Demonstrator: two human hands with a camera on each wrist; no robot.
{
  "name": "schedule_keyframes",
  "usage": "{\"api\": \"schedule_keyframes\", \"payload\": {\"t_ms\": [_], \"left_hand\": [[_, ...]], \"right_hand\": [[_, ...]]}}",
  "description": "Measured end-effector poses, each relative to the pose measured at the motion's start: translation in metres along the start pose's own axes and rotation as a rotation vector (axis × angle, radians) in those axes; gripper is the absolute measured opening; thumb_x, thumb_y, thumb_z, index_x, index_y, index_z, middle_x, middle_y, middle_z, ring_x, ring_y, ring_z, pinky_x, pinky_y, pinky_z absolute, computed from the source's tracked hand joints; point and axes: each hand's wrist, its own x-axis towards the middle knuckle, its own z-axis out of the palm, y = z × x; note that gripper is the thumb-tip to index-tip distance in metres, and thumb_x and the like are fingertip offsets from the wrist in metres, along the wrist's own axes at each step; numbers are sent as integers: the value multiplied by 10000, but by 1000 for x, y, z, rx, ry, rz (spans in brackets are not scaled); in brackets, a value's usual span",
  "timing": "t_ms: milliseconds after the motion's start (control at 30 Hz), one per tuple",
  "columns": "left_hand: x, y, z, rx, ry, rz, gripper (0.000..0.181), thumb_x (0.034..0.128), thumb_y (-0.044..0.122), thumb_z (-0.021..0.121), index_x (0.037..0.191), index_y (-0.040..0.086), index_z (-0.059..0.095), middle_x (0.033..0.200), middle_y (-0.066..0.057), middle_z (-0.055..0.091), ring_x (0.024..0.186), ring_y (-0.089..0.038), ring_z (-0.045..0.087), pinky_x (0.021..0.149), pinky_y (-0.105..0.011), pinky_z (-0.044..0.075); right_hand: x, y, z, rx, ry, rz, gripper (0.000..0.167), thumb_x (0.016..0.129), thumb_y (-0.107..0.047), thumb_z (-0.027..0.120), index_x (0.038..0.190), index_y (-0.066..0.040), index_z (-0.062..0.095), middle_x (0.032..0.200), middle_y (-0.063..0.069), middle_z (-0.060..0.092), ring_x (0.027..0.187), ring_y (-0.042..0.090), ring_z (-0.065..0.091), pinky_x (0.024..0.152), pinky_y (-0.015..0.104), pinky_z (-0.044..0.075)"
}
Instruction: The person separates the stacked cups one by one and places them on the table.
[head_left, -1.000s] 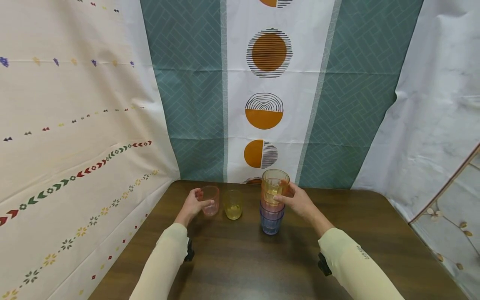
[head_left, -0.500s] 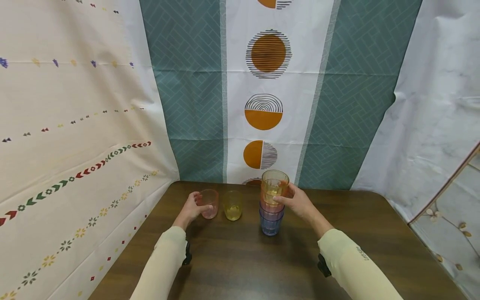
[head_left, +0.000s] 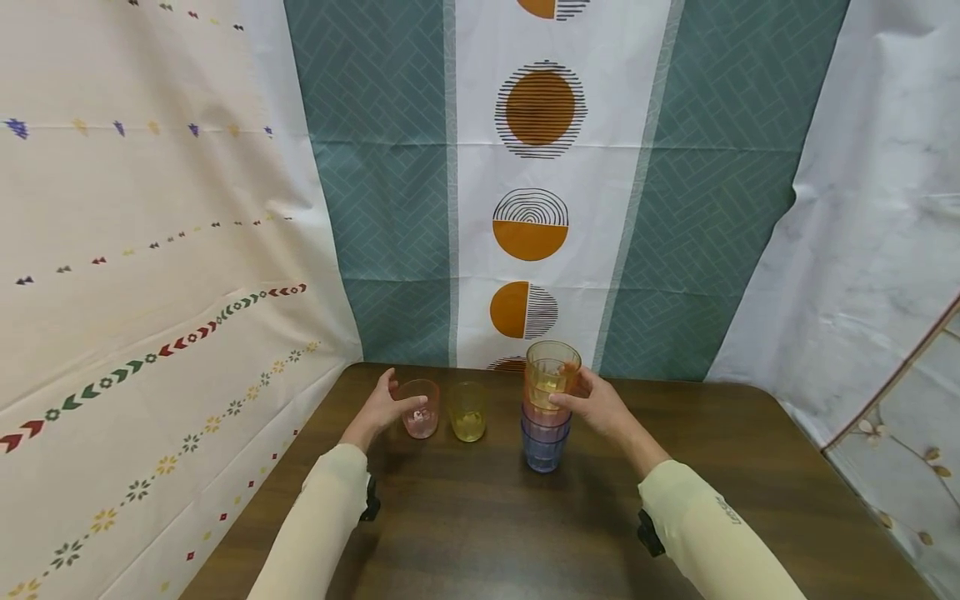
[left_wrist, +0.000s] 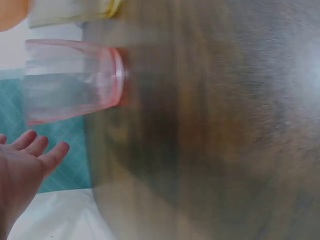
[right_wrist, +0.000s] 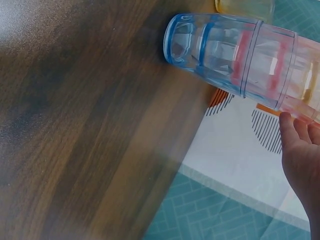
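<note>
Space, seen only from the left wrist, parts our spread left hand (left_wrist: 24, 167) from one pink cup (left_wrist: 70, 82) on the bench (left_wrist: 210, 150); our right hand (head_left: 600, 408) grips one stack (head_left: 545, 429), two blue cups (right_wrist: 192, 42) lowest.

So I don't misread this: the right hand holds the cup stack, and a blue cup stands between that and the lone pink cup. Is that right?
Not quite: the head view shows a yellow cup between the cup stack and lone pink cup, not blue. The right hand does hold the stack.
</note>
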Motion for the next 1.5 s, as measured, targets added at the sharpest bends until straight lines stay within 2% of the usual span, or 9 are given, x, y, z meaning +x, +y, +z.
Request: {"api": "schedule_keyframes", "payload": {"t_ms": [267,500,667,933,1100,1267,1500], "left_hand": [[3,31,-12,31,-3,40,1060,878,435,736,1587,84,30,1600,-236,185,1472,-396,174,1149,-564,235],[4,61,-10,30,-9,89,1055,863,477,740,1595,131,64,1618,-180,192,1483,-346,186,1154,-560,228],[5,80,-3,35,-29,120,1056,850,494,749,1596,150,84,1616,-155,211,1482,-330,198,1153,-557,234],[4,102,9,43,-62,174,1017,857,472,750,1591,150,124,1603,-138,254,1473,-304,235,1158,-526,244],[6,112,17,28,-95,199,985,871,446,743,1591,144,141,1600,-144,264,1471,-304,242,1157,-521,251],[6,121,28,6,-123,221,925,893,376,735,1586,153,164,1593,-118,289,1462,-296,258,1153,-521,260],[5,132,43,-17,-154,234,955,855,402,766,1583,162,196,1585,-98,319,1462,-289,268,1149,-505,278]], "right_hand": [[0,1,0,20,-7,11,756,935,-265,712,1526,-22,307,1489,263,415,1374,437,383,1080,575,355],[0,1,0,34,-6,2,741,934,-241,715,1521,-22,319,1471,260,440,1360,426,408,1077,565,366],[-2,0,0,33,-4,-7,725,929,-240,720,1512,-32,342,1453,251,465,1348,417,428,1073,560,375],[-1,0,0,35,0,9,732,929,-220,721,1513,-16,329,1465,268,442,1361,429,405,1083,560,359],[1,1,0,52,-10,11,719,935,-176,710,1506,18,319,1468,293,422,1363,454,389,1083,580,346],[0,1,0,34,-6,9,744,934,-234,714,1520,-14,312,1479,263,427,1368,426,397,1086,561,354],[-1,2,0,25,11,2,745,922,-256,729,1512,-30,334,1472,252,442,1365,413,409,1084,552,363]]}}
